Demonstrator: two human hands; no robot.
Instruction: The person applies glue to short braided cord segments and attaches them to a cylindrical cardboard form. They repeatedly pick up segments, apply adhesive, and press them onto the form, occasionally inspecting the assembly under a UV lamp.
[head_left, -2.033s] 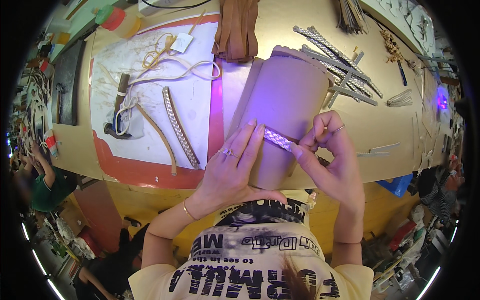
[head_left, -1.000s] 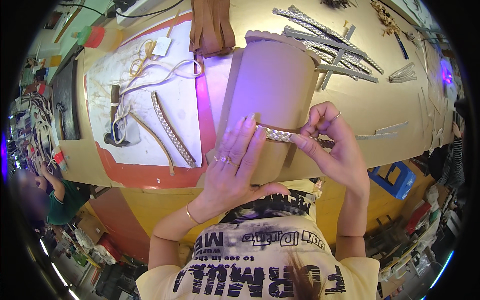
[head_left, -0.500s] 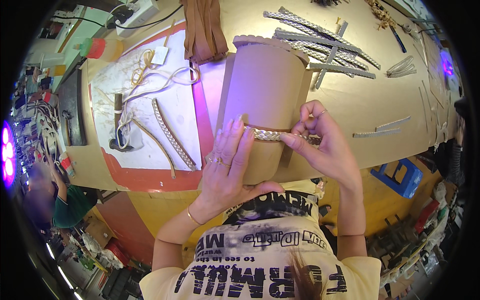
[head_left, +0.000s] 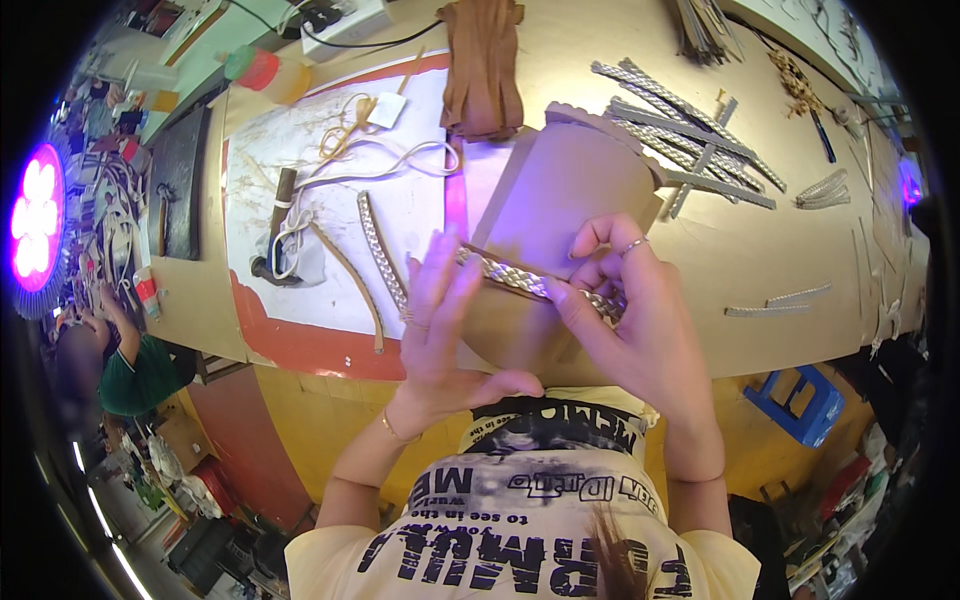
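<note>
A silver-and-gold braided strip (head_left: 510, 277) with a brown edge slants down to the right across a curved brown panel (head_left: 575, 190). The panel has a scalloped far edge. My right hand (head_left: 640, 315) is closed on the strip's right part, pinching it between thumb and fingers. At the strip's left end is my left hand (head_left: 432, 335), its fingers stretched out and its thumb spread away. Whether its fingertips touch the strip I cannot tell. Much of the panel's near part lies behind the strip and my hands.
Several braided and grey strips (head_left: 690, 130) lie at the far right. Brown leather straps (head_left: 482, 70) hang together at the back. On the left are a hammer (head_left: 275, 225), cream cord (head_left: 400, 158) and a glue bottle (head_left: 265, 72). A blue stool (head_left: 800, 405) stands beyond the table's edge.
The view has shifted, moving the scene rightward. The braided strip, level across the panel before, now slants and looks larger, raised off the panel. My left hand's fingers have moved off the panel's surface.
</note>
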